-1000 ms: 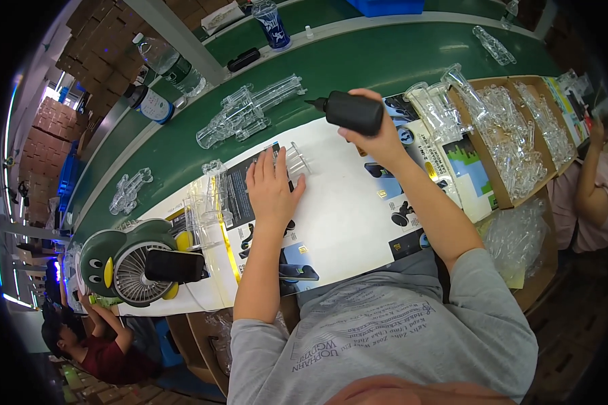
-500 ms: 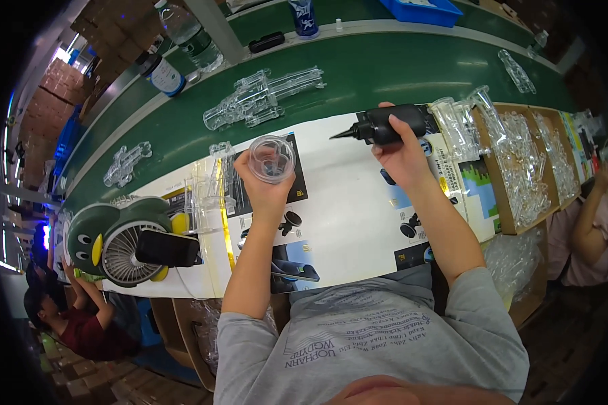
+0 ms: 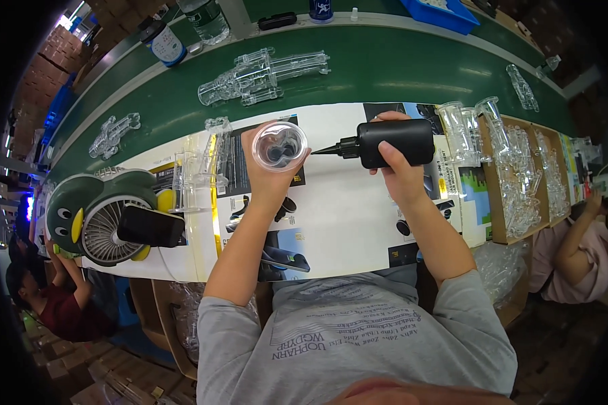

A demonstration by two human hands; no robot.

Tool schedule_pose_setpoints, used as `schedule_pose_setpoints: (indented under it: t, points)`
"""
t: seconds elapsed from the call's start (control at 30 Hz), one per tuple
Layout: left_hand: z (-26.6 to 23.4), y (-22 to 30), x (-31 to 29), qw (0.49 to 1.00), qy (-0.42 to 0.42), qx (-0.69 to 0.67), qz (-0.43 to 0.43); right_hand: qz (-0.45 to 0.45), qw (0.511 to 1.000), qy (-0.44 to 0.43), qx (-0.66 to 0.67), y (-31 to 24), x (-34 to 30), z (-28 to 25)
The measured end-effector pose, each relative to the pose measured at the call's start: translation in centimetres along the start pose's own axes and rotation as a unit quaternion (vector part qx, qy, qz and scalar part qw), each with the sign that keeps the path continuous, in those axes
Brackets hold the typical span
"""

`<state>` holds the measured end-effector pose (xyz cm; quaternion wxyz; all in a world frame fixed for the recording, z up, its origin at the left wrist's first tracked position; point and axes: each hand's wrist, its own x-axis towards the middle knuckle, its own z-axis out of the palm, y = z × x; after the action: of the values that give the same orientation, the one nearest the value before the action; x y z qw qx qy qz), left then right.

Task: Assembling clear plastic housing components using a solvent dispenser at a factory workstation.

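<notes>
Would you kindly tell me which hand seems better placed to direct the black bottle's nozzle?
Probably the right hand: it grips the black squeeze bottle, whose tapered nozzle points left toward the clear round-rimmed part. The left hand is occupied holding that part.

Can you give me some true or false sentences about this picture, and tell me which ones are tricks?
1. The right hand holds a black bottle. True.
2. The left hand is empty. False: it holds a clear round piece.
3. The bottle's thin tip points away from the left hand. False: it points toward that hand.
4. The green fan has eyes and a yellow beak. True.
5. The cardboard box on the right is full of red parts. False: the parts in it are clear.
</notes>
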<state>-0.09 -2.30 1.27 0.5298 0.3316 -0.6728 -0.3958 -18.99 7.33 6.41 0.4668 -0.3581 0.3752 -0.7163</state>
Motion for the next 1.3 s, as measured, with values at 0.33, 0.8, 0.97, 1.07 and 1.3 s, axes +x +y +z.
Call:
schedule_pose_setpoints:
  t: [0.33, 0.8, 0.97, 1.07, 1.3]
  points:
    - [0.0, 0.9, -0.2, 0.999, -0.023, 0.015, -0.017, -0.036, 0.999, 0.007, -0.036, 0.1, -0.6, 0.8]
    - [0.6, 1.0, -0.5, 0.999, -0.036, 0.014, -0.014, -0.006, 0.999, 0.035, -0.037, 0.1, -0.5, 0.6]
    - [0.6, 1.1, -0.5, 0.998, -0.039, 0.033, -0.022, -0.006, 0.999, 0.032, -0.033, 0.2, -0.4, 0.4]
    - [0.5, 1.3, -0.5, 0.998, -0.041, 0.035, -0.027, -0.003, 0.999, 0.032, -0.037, 0.2, -0.4, 0.4]
    - [0.5, 1.1, -0.5, 0.998, -0.044, 0.037, -0.027, 0.011, 0.998, 0.036, -0.040, 0.3, -0.4, 0.3]
